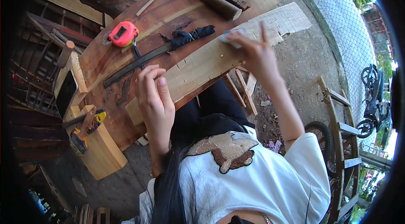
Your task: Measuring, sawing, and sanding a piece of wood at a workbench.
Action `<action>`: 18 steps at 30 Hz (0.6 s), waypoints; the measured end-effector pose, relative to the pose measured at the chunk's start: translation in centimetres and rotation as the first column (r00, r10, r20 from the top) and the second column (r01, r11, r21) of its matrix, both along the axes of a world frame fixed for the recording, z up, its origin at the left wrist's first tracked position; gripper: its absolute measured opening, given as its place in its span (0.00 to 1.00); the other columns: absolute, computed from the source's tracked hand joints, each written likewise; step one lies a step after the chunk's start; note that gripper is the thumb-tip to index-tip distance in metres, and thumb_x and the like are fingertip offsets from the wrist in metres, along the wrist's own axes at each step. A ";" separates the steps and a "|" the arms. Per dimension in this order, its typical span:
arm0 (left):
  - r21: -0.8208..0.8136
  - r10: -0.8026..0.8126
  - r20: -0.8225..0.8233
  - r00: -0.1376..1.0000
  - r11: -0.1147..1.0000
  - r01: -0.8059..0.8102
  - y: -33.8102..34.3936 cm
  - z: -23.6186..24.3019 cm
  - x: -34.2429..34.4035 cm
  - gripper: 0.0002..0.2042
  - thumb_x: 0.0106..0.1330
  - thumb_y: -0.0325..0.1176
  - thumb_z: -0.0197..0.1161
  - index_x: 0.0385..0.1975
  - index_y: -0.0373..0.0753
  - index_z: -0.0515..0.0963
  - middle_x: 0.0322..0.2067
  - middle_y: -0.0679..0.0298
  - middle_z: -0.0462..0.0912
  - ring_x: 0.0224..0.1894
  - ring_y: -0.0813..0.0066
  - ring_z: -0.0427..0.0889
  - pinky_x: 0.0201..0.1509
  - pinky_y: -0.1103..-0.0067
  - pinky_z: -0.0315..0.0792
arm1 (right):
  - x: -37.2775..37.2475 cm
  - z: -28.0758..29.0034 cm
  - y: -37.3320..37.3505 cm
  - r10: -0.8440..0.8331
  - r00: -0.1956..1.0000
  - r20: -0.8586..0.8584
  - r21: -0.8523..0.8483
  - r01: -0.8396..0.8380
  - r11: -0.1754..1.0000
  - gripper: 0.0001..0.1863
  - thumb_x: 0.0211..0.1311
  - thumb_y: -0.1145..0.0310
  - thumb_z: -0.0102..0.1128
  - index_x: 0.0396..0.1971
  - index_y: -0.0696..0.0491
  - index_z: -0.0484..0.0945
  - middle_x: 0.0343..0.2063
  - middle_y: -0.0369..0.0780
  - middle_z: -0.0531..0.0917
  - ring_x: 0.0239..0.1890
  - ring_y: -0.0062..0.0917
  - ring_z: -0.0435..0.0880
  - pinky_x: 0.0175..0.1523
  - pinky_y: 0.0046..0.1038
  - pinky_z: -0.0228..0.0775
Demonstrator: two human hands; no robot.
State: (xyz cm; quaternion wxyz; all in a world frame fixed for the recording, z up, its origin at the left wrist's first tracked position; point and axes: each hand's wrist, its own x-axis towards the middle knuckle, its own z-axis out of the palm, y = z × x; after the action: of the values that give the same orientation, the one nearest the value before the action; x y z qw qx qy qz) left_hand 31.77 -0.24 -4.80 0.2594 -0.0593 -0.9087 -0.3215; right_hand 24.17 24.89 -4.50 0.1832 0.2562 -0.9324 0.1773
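Note:
A long pale wooden plank point(202, 61) lies slantwise across a round reddish-brown table top point(105, 61). My left hand point(154, 95) is at the plank's near end, fingers bent together and tips pressing on the wood. My right hand point(255, 53) is farther along the plank, with the forefinger sticking up. It holds a small pale blue-grey pad point(231, 38) flat against the plank's surface. My white shirt and long dark hair fill the lower middle of the view.
Beside the plank lie a long dark blade with a black wrapped handle point(143, 60) and a red tape measure point(123, 33). A wooden-handled knife point(215, 2) lies at the far edge. A phone point(66, 93) rests on a block at left. A wooden cart point(339, 135) stands at right.

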 end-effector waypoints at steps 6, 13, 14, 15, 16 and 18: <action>0.277 0.021 0.045 0.999 0.960 -0.032 -0.3 0.1 -0.2 0.11 0.72 0.32 0.42 0.38 0.32 0.71 0.37 0.53 0.76 0.41 0.58 0.75 0.48 0.68 0.67 | 3.3 0.0 -6.7 0.306 0.951 0.040 -0.060 -0.303 0.951 0.19 0.52 0.76 0.53 0.45 0.43 0.79 0.45 0.32 0.83 0.51 0.19 0.80 0.73 0.45 0.34; 0.432 -0.031 0.036 0.999 0.902 0.012 -0.8 0.3 0.0 0.10 0.72 0.32 0.42 0.35 0.32 0.70 0.39 0.54 0.78 0.43 0.61 0.76 0.49 0.70 0.67 | 0.8 -0.3 -1.1 0.007 1.000 0.029 0.004 -0.007 1.000 0.28 0.47 0.86 0.53 0.48 0.41 0.79 0.47 0.33 0.82 0.53 0.26 0.78 0.73 0.48 0.28; 0.430 -0.037 0.029 0.999 0.903 0.021 -0.9 0.1 -0.2 0.10 0.72 0.32 0.42 0.35 0.32 0.70 0.39 0.54 0.79 0.43 0.61 0.76 0.50 0.70 0.67 | 1.6 0.0 -3.0 0.035 0.997 0.067 -0.061 -0.031 0.998 0.28 0.46 0.86 0.54 0.48 0.42 0.79 0.47 0.33 0.82 0.53 0.26 0.78 0.73 0.48 0.28; 0.431 -0.047 0.021 0.999 0.902 0.033 -0.9 -0.1 -0.3 0.10 0.72 0.32 0.42 0.34 0.33 0.69 0.40 0.53 0.79 0.43 0.61 0.76 0.50 0.70 0.67 | 2.3 0.1 -4.9 0.060 0.993 0.101 -0.122 -0.048 0.991 0.28 0.46 0.85 0.54 0.48 0.42 0.79 0.46 0.33 0.82 0.53 0.26 0.79 0.73 0.48 0.29; 0.428 -0.045 0.024 0.999 0.903 0.031 -0.8 -0.2 -0.3 0.10 0.72 0.32 0.42 0.34 0.33 0.69 0.40 0.53 0.79 0.43 0.61 0.76 0.50 0.70 0.67 | 2.9 -0.3 -6.7 0.131 0.991 0.027 -0.058 -0.129 0.990 0.20 0.47 0.77 0.59 0.43 0.45 0.79 0.41 0.33 0.84 0.47 0.21 0.82 0.73 0.46 0.37; 0.429 -0.046 0.024 0.999 0.903 0.031 -0.7 -0.3 -0.5 0.11 0.72 0.32 0.42 0.34 0.32 0.69 0.40 0.53 0.79 0.43 0.61 0.77 0.49 0.70 0.68 | 3.8 -1.0 -9.8 0.289 0.957 -0.006 -0.162 -0.286 0.944 0.19 0.47 0.76 0.57 0.41 0.44 0.80 0.41 0.32 0.84 0.49 0.19 0.81 0.73 0.47 0.35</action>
State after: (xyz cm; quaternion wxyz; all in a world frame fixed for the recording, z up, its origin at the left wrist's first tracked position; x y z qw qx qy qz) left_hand 31.27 -0.95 -5.08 0.2444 -0.0132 -0.8187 -0.5194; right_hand 27.97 15.11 -5.47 0.1672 0.3723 -0.8691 0.2794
